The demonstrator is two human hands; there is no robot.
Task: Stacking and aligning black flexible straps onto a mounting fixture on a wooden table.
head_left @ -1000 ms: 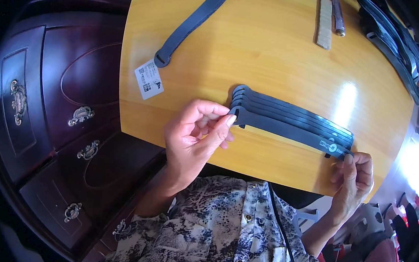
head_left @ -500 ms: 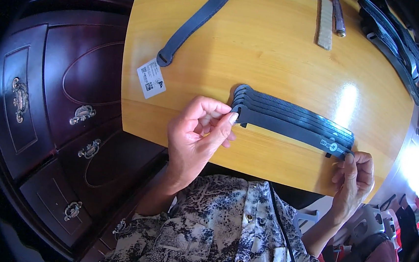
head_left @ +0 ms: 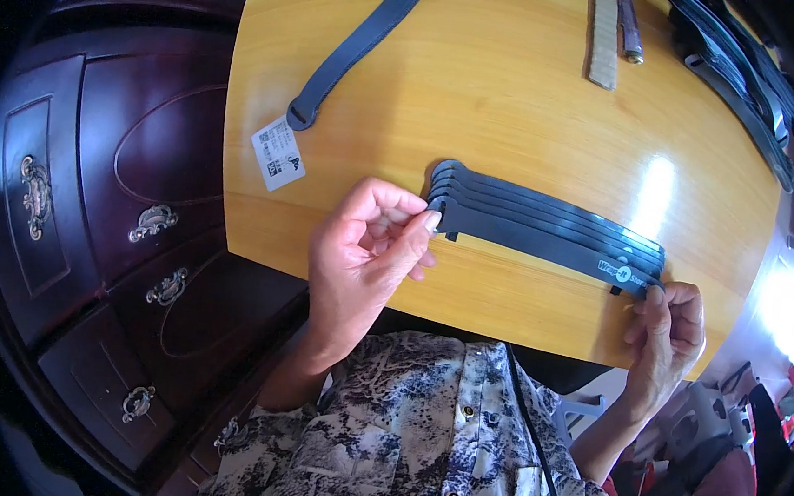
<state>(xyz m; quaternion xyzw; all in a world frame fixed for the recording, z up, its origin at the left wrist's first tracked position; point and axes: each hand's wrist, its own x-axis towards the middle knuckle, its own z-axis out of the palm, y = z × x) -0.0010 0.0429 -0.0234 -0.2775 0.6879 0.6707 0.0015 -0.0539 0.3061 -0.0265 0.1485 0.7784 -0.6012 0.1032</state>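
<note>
A black strap (head_left: 528,240) with a pale printed mark is stretched between my two hands over the near edge of the table. My left hand (head_left: 369,241) pinches its slotted left end between thumb and fingers. At the other end, the thumb and fingers of my right hand (head_left: 671,325) are closed on the tip. Right behind it, several like straps (head_left: 550,204) lie overlapped in a fanned row, their rounded ends lined up at the left. Whether the held strap touches the row cannot be made out.
Farther left on the table (head_left: 483,96) lie another black strap (head_left: 352,53) and a white printed tag (head_left: 278,155) at its slotted end. A tan flat strip (head_left: 604,40) and a brown stick (head_left: 630,29) are at the back. Black straps (head_left: 737,79) pile up far right. Dark drawers (head_left: 162,155) stand left.
The whole scene has shifted slightly left in the picture. Both hands keep hold of the same strap, with little visible movement against the row.
</note>
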